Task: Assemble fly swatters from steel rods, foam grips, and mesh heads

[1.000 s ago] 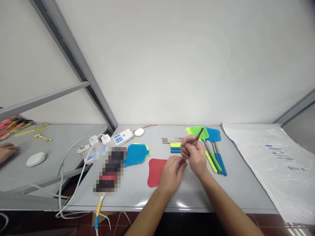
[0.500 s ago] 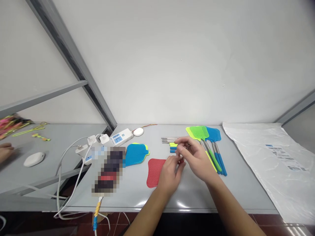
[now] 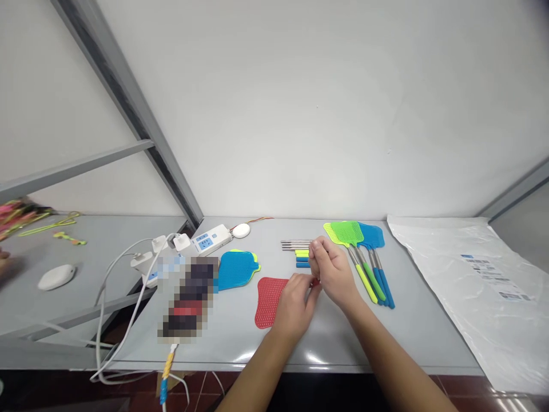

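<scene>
The left hand rests on the red swatter head, fingers curled over its right edge, pinning it to the bench. The right hand is closed narrow just beside it, fingertips meeting the left's; whether it grips a rod I cannot tell. Just beyond the right hand lie loose metal handles with yellow and blue grips. To its right sit finished swatters; left of the left hand, a blue head. If the fingers press off-line, the thin mesh neck could bend, or the head could skid on the smooth bench.
</scene>
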Motion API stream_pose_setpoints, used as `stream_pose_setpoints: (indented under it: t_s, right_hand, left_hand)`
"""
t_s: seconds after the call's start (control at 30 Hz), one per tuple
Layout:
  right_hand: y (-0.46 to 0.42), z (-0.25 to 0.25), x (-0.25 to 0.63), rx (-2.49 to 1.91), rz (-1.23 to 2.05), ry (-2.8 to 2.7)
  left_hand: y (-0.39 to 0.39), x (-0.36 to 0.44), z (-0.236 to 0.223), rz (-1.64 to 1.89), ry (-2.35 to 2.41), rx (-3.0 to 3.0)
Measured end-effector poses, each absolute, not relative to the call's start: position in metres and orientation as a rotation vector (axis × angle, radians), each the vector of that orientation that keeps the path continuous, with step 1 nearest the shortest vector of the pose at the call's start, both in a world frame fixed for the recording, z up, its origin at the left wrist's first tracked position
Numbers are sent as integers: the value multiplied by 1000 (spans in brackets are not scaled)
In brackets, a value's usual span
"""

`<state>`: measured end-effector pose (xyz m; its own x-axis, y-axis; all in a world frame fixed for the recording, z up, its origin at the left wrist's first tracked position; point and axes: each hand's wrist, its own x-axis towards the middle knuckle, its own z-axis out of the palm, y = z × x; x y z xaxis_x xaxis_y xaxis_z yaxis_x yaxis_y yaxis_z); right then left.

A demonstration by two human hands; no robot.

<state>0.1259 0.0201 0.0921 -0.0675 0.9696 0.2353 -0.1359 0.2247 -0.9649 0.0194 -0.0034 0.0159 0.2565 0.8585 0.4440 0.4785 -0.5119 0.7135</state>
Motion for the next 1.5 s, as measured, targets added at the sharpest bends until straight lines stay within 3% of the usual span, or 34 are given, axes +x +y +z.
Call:
stream_pose_setpoints:
  t_s: [0.87, 1.27, 1.5]
  right_hand:
    - [22, 75, 125, -899, 1151, -1347]
    - [20, 131, 169, -708, 1025, -907]
    - [18, 132, 192, -696, 1078, -745]
  left_hand:
    - [-4, 17, 16, 1131, 1235, 2067]
    - [-8, 18, 25, 949, 1202, 2158]
    - [-15, 25, 26, 985, 1156, 2411]
